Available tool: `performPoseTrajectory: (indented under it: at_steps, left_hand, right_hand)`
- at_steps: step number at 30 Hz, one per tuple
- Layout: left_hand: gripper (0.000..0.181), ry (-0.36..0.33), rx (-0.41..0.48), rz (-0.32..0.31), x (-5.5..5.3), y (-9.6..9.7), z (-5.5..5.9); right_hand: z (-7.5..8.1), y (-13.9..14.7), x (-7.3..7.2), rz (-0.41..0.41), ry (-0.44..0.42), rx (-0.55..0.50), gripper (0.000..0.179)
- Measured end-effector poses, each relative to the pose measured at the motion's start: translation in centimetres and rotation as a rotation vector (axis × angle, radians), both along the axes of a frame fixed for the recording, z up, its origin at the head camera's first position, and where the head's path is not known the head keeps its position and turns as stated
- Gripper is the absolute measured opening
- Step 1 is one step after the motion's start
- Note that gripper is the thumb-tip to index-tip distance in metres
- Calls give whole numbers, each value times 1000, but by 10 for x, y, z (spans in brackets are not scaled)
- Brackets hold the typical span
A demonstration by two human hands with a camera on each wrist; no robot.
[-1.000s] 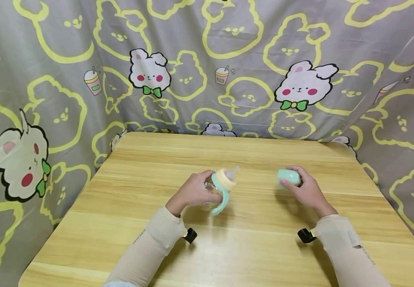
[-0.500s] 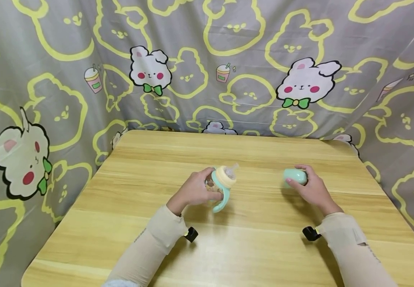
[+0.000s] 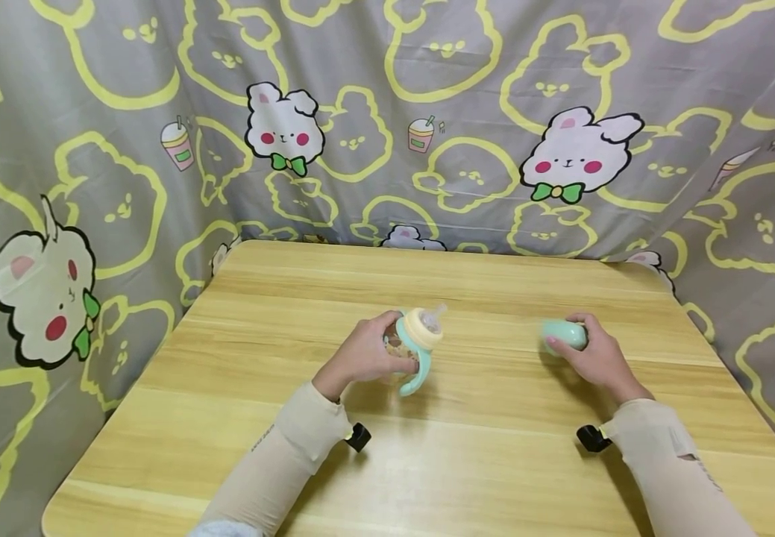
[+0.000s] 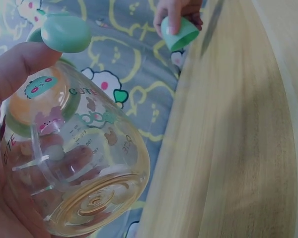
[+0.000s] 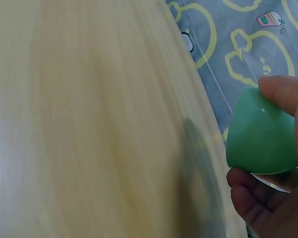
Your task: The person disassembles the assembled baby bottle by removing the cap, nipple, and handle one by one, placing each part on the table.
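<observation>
My left hand [image 3: 367, 350] grips a clear baby bottle [image 4: 97, 144] round its body. The bottle leans to the right, with a cream collar [image 3: 422, 329], a clear nipple on top and mint green handles [image 3: 415, 380]. Cartoon prints and lettering mark its wall; the left wrist view shows its ringed base. Off to the right, my right hand [image 3: 598, 358] holds a mint green bottle cap [image 5: 263, 134] between thumb and fingers. The cap's hollow end faces left, as the left wrist view shows. Both things are held above the table, well apart.
A light wood-grain table [image 3: 481, 462] with rounded corners lies under both hands. Grey curtains [image 3: 360, 67] with yellow outlines and rabbit faces hang behind and at both sides. Small black cameras [image 3: 358, 438] sit on the wrists.
My right hand has moved to the right with the cap, away from the bottle. My left hand and the bottle have stayed nearly in place.
</observation>
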State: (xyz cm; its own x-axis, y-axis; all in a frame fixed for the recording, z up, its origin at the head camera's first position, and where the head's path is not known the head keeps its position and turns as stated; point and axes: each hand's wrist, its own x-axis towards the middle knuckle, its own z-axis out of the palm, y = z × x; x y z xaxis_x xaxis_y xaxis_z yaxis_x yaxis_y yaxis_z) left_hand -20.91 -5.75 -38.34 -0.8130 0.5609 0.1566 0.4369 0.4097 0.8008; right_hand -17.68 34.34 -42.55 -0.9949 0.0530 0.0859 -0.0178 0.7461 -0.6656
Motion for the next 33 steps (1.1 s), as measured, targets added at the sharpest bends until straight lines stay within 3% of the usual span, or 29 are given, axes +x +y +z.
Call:
performPoseTrajectory:
  at_steps: [16, 33]
  left_hand:
    - [56, -28, 20, 4, 1, 1, -1]
    - [55, -44, 49, -1, 0, 0, -2]
  right_hand:
    - [-10, 19, 1, -2, -10, 67, 65]
    - [-14, 16, 0, 28, -19, 112, 72]
